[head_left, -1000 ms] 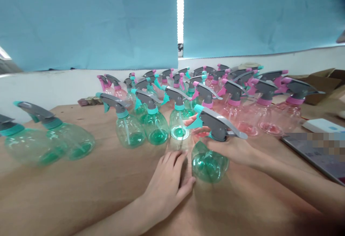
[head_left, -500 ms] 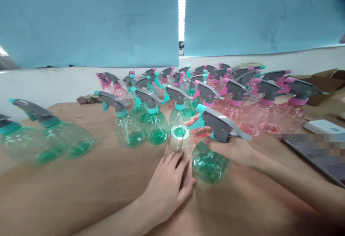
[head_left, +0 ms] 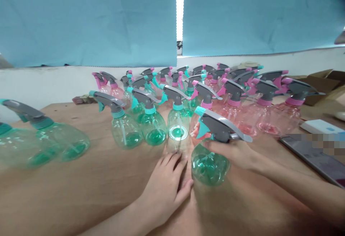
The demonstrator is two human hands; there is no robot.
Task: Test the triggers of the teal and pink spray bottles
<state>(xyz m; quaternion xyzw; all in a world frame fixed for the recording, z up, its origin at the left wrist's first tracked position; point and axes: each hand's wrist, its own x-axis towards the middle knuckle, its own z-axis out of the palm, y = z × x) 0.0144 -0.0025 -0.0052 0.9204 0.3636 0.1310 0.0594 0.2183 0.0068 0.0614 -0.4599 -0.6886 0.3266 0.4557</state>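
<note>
My right hand (head_left: 229, 151) is closed around the neck of a green spray bottle (head_left: 210, 166) with a grey and turquoise trigger head; the bottle tilts slightly, and my fingers behind it are partly hidden. To its left, my left hand (head_left: 168, 180) lies palm down on the wooden table (head_left: 107, 189), fingers stretched and holding nothing. Just beyond that hand stands another green spray bottle (head_left: 178, 122), with two more green ones beside it, the nearer being a bottle (head_left: 153, 128) with the same turquoise collar.
Pink spray bottles (head_left: 265, 119) stand in rows at the right and back, mixed with green ones. Further green bottles (head_left: 66, 140) are at the far left. A phone-like dark device (head_left: 309, 160), a white box (head_left: 320, 126) and a cardboard box (head_left: 318, 85) lie at the right.
The view has shifted slightly, so the standing bottles appear a little further left. My right hand still grips the bottle, its fingers now curled closer behind the trigger. My left hand stays flat.
</note>
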